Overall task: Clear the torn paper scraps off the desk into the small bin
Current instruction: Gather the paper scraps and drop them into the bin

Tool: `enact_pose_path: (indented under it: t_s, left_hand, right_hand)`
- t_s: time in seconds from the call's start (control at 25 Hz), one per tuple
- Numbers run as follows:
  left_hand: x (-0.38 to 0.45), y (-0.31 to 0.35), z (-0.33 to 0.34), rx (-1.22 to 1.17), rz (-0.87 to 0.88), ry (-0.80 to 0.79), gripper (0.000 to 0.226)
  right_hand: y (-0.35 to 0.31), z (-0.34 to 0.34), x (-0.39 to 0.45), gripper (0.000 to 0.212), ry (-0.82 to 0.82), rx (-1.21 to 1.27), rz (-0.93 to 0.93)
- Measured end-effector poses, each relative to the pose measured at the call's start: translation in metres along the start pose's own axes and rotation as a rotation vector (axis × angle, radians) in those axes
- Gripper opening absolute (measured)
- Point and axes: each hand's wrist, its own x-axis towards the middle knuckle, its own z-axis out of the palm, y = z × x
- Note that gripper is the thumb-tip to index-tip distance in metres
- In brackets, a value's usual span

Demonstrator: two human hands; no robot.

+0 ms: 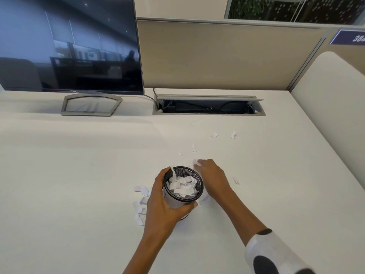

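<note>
White table (79, 175): one bin (182, 187), left grip (165, 204) wrapped round it; five loose scraps (214, 135) beyond; right grip (210, 175) flat, fingers pressing scraps.

Left hand (160, 202) around scrap-filled bin (199, 179)

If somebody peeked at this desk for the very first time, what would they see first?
Probably the small black mesh bin in the middle of the white desk, stuffed with torn paper, gripped by the left hand. The right hand reaches behind it at loose scraps. A big dark monitor fills the far left corner.
</note>
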Motion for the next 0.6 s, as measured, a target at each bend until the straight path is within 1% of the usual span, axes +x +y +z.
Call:
enact_pose_path:
  t_s: [0.08,0.12,0.16,0.24,0.28,0.32,0.4,0.44,0.52,0.6]
  left_hand:
    - [0.0,0.0,-0.001,-0.006,-0.005,0.005,0.092]
    - [-0.001,0.0,-0.001,-0.008,-0.007,0.004,0.091]
    - [-0.001,0.001,-0.001,-0.009,-0.009,0.002,0.091]
    - [-0.002,0.0,-0.001,-0.01,-0.008,-0.005,0.091]
    - [-0.002,0.0,0.0,-0.012,-0.005,-0.007,0.09]
    - [-0.002,0.0,0.0,-0.009,-0.002,-0.007,0.088]
    - [-0.002,0.0,0.002,0.001,0.004,-0.009,0.085]
    - [-0.001,-0.001,0.003,0.003,0.005,-0.015,0.085]
    - [-0.001,-0.001,0.006,0.003,0.006,-0.032,0.087]
    - [-0.002,-0.002,0.008,-0.006,0.01,-0.048,0.09]
  right_hand:
    - [0.006,-0.004,-0.005,0.029,0.01,-0.043,0.02]
    - [0.009,-0.007,-0.007,0.028,0.017,0.03,0.055]
    - [0.013,-0.013,-0.01,0.027,0.036,0.164,0.121]
    - [0.013,-0.036,-0.018,0.019,0.125,0.519,0.308]
    - [0.012,-0.05,-0.023,0.016,0.188,0.709,0.374]
    - [0.009,-0.064,-0.028,0.016,0.231,0.881,0.394]
    - [-0.004,-0.092,-0.039,0.02,0.223,1.123,0.296]
    - [-0.012,-0.104,-0.044,0.021,0.182,1.162,0.215]
    - [-0.029,-0.122,-0.052,0.024,0.085,1.106,0.068]
    - [-0.04,-0.13,-0.058,0.028,0.055,0.975,-0.022]
